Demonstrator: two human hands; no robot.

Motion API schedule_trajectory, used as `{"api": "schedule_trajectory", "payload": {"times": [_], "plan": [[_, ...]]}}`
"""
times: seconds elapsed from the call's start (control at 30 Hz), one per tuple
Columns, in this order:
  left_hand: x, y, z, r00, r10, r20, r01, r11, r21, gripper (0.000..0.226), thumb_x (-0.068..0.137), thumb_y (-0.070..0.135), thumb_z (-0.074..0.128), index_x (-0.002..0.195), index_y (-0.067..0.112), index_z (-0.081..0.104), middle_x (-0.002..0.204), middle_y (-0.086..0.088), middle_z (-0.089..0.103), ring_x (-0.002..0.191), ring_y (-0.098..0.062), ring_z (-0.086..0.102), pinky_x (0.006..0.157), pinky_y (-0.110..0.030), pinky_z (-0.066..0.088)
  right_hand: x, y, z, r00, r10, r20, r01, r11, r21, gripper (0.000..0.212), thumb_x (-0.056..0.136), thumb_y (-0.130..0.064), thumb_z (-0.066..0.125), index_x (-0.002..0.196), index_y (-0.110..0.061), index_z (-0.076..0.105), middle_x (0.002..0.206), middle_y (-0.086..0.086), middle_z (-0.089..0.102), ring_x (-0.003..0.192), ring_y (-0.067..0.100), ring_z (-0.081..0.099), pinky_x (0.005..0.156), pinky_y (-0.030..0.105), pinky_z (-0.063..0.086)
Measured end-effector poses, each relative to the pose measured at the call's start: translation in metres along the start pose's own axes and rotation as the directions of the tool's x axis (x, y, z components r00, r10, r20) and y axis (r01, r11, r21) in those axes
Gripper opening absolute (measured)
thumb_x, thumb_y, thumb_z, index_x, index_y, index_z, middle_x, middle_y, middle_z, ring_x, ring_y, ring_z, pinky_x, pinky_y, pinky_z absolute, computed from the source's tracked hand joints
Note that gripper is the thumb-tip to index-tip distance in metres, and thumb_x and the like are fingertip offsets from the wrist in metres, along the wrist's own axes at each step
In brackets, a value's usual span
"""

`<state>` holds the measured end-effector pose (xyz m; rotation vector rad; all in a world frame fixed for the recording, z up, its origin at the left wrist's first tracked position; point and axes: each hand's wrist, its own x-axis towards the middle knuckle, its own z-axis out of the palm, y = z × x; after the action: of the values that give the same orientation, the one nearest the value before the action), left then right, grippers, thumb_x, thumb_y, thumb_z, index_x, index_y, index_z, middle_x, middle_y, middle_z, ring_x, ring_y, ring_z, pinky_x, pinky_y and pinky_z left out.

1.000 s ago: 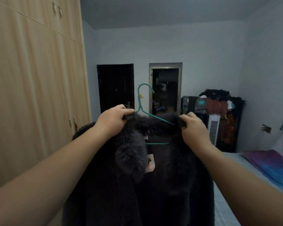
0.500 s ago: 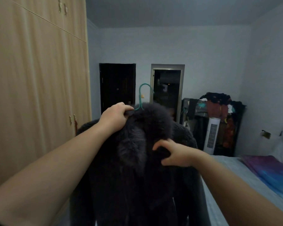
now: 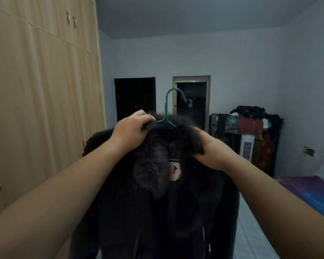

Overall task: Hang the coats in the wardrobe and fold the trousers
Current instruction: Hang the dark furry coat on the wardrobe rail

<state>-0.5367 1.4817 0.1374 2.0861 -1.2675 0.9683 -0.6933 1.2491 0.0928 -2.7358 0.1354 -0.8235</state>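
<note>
The dark furry coat (image 3: 157, 212) hangs on a teal hanger (image 3: 167, 111), held up in front of the closed wardrobe (image 3: 41, 109); the left hand (image 3: 131, 131) grips the collar by the hanger neck; the right hand (image 3: 211, 152) clutches the right collar; it looks bulky, soft and heavy, best carried by the hook.

Coat (image 3: 157, 212) hides the hanger's (image 3: 169, 109) arms; its hem is cut off.
</note>
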Motion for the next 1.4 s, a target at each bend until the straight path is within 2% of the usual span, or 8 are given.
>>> {"api": "schedule_trajectory", "payload": {"times": [0.13,0.37,0.5,0.6,0.77,1.1,1.27,1.4], "plan": [[-0.003,0.002,-0.008,0.997,0.079,-0.025,-0.081,0.991,-0.105,0.026,0.089,0.015,0.067,0.113,0.025,0.068,0.105,0.010,0.052,0.093,-0.012,0.057,0.087,-0.032,0.050,0.000,0.002,0.003,0.997,0.053,-0.047,-0.056,0.995,-0.079,0.068,0.091,-0.019,0.057,0.143,-0.046,0.023,0.106,0.004,0.071,0.095,0.031,0.067,0.078,0.047,0.056],[0.012,0.013,-0.031,0.993,-0.082,-0.088,0.065,0.982,-0.175,0.044,0.079,-0.007,0.054,0.116,0.016,0.059,0.112,-0.007,0.060,0.105,-0.019,0.057,0.098,-0.028,0.043,0.013,-0.013,-0.004,1.000,-0.011,0.016,0.013,0.994,-0.113,0.057,0.090,-0.018,0.048,0.138,-0.048,0.038,0.106,0.005,0.070,0.091,0.036,0.064,0.072,0.042,0.053],[-0.001,0.017,-0.045,0.938,-0.250,0.239,0.280,0.955,-0.101,0.022,0.098,0.018,0.056,0.119,0.016,0.060,0.115,0.001,0.063,0.113,-0.019,0.059,0.095,-0.023,0.040,0.016,-0.017,0.000,0.988,-0.113,-0.105,0.104,0.991,-0.090,0.051,0.091,-0.022,0.050,0.136,-0.045,0.044,0.105,0.007,0.071,0.092,0.038,0.064,0.066,0.036,0.040],[-0.023,0.020,-0.065,0.818,-0.372,0.439,0.404,0.915,0.022,0.047,0.099,0.052,0.042,0.132,0.023,0.058,0.124,0.011,0.059,0.118,-0.009,0.053,0.097,-0.020,0.035,0.014,-0.011,0.013,0.976,-0.109,-0.187,0.097,0.993,-0.073,0.050,0.093,-0.024,0.052,0.140,-0.039,0.046,0.101,0.012,0.073,0.090,0.041,0.065,0.066,0.036,0.037],[-0.025,0.035,-0.119,0.688,-0.468,0.554,0.354,0.883,0.307,0.025,0.089,0.054,0.063,0.104,0.034,0.066,0.110,0.014,0.065,0.106,-0.010,0.060,0.094,-0.027,0.043,0.020,-0.044,0.042,0.946,-0.259,-0.193,0.270,0.962,0.032,0.051,0.090,-0.019,0.058,0.138,-0.034,0.050,0.100,0.007,0.073,0.088,0.042,0.066,0.065,0.040,0.044],[-0.093,0.048,-0.233,0.641,-0.606,0.471,0.597,0.779,0.192,0.023,0.100,0.038,0.052,0.086,0.026,0.066,0.086,0.021,0.067,0.085,0.002,0.060,0.082,-0.015,0.045,0.020,-0.184,0.072,0.905,-0.359,-0.228,0.422,0.824,0.378,0.056,0.078,-0.002,0.060,0.131,-0.019,0.059,0.111,0.008,0.067,0.106,0.039,0.060,0.089,0.048,0.048],[-0.168,0.033,-0.294,0.613,-0.754,0.236,0.677,0.655,0.335,0.027,0.102,0.039,0.047,0.097,0.019,0.064,0.105,-0.001,0.067,0.103,-0.016,0.060,0.085,-0.022,0.041,-0.014,-0.295,0.109,0.967,-0.246,-0.066,0.250,0.871,0.422,0.069,0.092,-0.042,0.058,0.153,-0.032,0.028,0.159,0.003,0.026,0.146,0.030,0.023,0.118,0.052,0.023],[-0.237,0.025,-0.355,0.553,-0.826,0.105,0.762,0.553,0.337,0.031,0.102,0.040,0.048,0.105,0.016,0.067,0.112,-0.004,0.068,0.108,-0.020,0.061,0.095,-0.029,0.044,-0.069,-0.380,0.136,0.966,-0.217,0.140,0.018,0.596,0.802,0.083,0.092,-0.042,0.065,0.158,-0.023,0.019,0.159,0.010,0.030,0.145,0.027,0.032,0.117,0.035,0.025]]}}
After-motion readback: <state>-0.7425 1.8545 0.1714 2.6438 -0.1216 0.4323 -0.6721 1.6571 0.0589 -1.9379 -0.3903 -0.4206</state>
